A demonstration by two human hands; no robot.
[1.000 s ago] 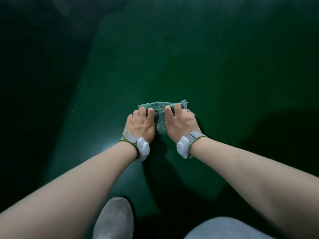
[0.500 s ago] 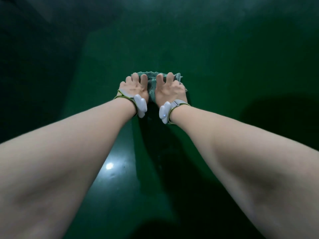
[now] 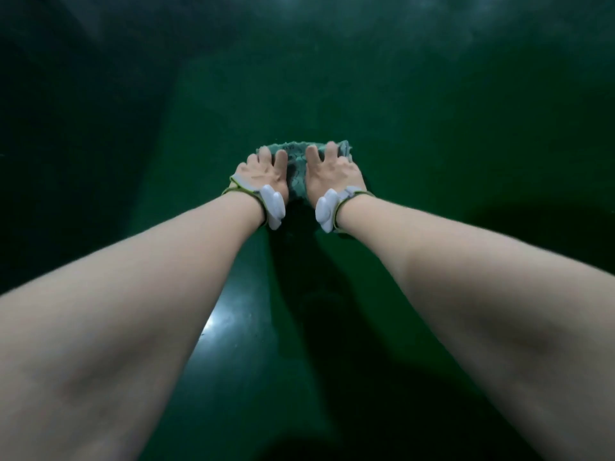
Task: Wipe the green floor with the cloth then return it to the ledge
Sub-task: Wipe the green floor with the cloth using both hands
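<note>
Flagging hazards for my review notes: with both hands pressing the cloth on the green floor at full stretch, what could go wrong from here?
1. The left hand and right hand press flat on the cloth with arms extended; on the glossy floor it could slide and cost balance.
2. The cloth is bunched between the hands, so it may wipe only a narrow strip.
3. Dim lighting could hide missed patches.

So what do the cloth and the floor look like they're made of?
The crumpled pale-green cloth looks like soft terry or microfibre: nubby, frayed-looking edge and a faint printed pattern. The dark green floor looks like smooth painted or epoxy-coated concrete, glossy enough to mirror a light.
</note>
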